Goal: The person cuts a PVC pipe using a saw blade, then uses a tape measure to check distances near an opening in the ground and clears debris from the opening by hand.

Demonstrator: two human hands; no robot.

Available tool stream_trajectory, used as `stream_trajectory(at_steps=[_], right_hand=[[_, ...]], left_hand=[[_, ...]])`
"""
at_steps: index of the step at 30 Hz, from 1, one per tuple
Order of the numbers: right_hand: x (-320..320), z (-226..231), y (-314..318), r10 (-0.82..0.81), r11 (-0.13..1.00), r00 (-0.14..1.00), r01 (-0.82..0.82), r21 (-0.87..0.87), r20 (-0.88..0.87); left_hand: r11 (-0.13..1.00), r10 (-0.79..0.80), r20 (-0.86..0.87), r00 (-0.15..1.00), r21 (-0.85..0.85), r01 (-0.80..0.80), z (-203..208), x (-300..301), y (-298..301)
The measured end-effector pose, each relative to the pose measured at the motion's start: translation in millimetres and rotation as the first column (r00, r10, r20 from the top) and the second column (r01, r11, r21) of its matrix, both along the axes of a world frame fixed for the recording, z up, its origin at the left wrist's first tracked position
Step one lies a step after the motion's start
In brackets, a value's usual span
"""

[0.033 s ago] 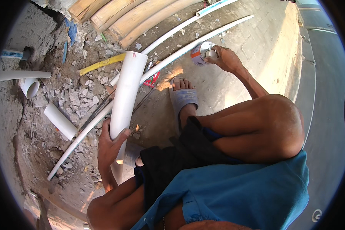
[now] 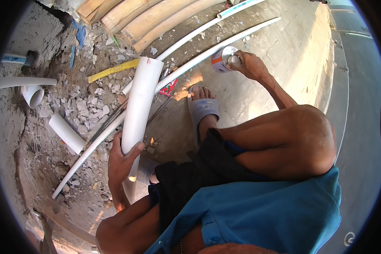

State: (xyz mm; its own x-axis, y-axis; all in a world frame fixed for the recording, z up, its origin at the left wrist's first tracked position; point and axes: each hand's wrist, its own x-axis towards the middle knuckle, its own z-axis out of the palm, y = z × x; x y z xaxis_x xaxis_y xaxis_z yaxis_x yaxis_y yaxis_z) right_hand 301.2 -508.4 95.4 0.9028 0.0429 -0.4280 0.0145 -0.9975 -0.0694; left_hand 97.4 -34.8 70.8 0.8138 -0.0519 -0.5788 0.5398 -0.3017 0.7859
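A wide white plastic pipe (image 2: 143, 97) slants up between my legs, its far end leaning over the thinner pipes on the ground. My left hand (image 2: 123, 158) is wrapped round its lower part, thumb on the near side. Out to the right, a round tin can (image 2: 220, 62) with a white and orange label is on the concrete floor. The fingers of my right hand (image 2: 250, 65) are closed round the light-coloured cap (image 2: 234, 60) at the can's top. Whether the cap is loose from the can, I cannot tell.
Bamboo poles (image 2: 152, 19) lie at the far left. Long thin white pipes (image 2: 224, 43) cross the ground. Rubble (image 2: 86, 111), a yellow tube (image 2: 113, 70) and a short pipe piece (image 2: 67, 133) are to the left, beside a broken wall (image 2: 31, 31). My sandalled foot (image 2: 202, 103) stands between my hands.
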Motion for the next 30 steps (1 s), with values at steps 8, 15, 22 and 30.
stream_trajectory(at_steps=[8, 15, 22, 30], right_hand=[[8.4, -14.9, 5.9, 0.048, 0.994, 0.999, -0.046, 0.095, -0.024], [14.8, -11.8, -11.7, 0.062, 0.998, 0.997, -0.062, -0.006, -0.037], [25.2, -12.1, 7.6, 0.071, 0.997, 0.992, -0.072, -0.004, -0.103], [19.6, -3.2, 0.8, 0.043, 0.999, 0.997, -0.042, 0.019, -0.070]], left_hand=[[0.953, 0.299, 0.289, 0.910, -0.146, -0.266, 61.3, -11.7, 47.8], [0.814, 0.442, 0.877, 0.186, -0.306, -0.493, 153.8, 80.2, 151.3], [0.760, 0.406, 0.857, 0.317, -0.124, -0.638, 85.5, 179.1, 175.1], [0.743, 0.450, 0.835, 0.317, -0.154, -0.651, 55.1, 219.3, 189.2]])
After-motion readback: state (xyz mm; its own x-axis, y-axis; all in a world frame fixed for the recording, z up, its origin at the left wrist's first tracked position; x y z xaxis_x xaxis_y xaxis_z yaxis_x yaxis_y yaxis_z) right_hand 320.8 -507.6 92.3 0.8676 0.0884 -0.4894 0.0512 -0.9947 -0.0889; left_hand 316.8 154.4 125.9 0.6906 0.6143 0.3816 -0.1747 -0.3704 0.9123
